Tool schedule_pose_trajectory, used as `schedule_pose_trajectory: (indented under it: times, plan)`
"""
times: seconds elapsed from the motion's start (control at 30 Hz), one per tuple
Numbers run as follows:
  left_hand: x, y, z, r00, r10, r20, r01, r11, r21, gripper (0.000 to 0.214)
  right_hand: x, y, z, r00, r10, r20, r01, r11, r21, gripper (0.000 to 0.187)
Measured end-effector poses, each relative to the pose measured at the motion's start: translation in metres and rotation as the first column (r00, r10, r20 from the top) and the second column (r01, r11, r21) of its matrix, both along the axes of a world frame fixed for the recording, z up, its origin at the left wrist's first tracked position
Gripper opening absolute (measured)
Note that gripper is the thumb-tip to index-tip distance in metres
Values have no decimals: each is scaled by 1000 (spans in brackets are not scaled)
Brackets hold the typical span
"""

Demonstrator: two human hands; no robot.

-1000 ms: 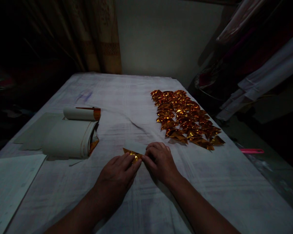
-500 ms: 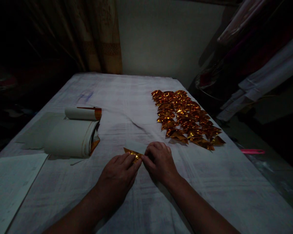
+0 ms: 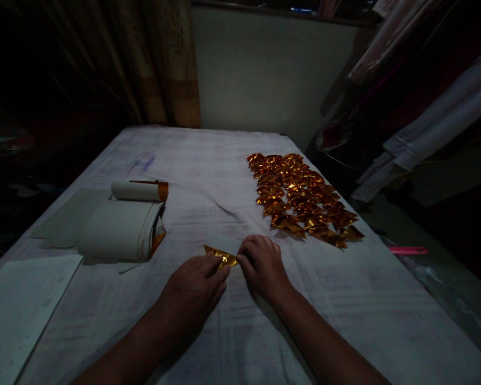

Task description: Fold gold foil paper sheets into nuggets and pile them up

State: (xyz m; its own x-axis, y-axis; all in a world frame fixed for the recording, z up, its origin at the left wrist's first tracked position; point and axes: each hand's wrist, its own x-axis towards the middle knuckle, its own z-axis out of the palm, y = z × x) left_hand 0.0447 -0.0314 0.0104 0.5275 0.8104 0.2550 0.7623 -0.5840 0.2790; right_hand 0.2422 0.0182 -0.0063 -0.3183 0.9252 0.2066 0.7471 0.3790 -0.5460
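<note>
A small sheet of gold foil paper [image 3: 220, 252], white on its back, lies partly folded on the white cloth near the middle. My left hand [image 3: 194, 289] rests with fingers pressed on its gold lower edge. My right hand [image 3: 262, 264] is curled over its right end, fingertips pinching the paper. Both hands meet at the fold.
Several folded gold foil pieces [image 3: 302, 198] lie in rows at the right. A stack of curled foil sheets [image 3: 120, 230], white side up, sits at the left beside flat grey sheets [image 3: 64, 219]. More paper [image 3: 20, 305] lies at the near left. A pink object [image 3: 409, 249] lies off the table [image 3: 208, 160], right.
My hands stay on the foil paper; the right hand has shifted slightly over the fold. The camera has tipped a little, moving the scene down.
</note>
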Motion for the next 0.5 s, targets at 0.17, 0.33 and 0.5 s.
schedule_pose_trajectory:
  times: [0.17, 0.33, 0.5]
  plan:
    - [2, 0, 1, 1000, -5, 22, 6, 1000, -15, 27, -2, -1, 1, 1000, -12, 10, 12, 1000, 20, 9]
    - [2, 1, 3, 1000, -5, 19, 5, 1000, -9, 25, -7, -1, 1, 996, -38, 75, 35, 999, 38, 16]
    - [-2, 4, 6, 999, -43, 32, 44, 999, -26, 21, -10, -1, 1, 995, -74, 62, 72, 997, 33, 15]
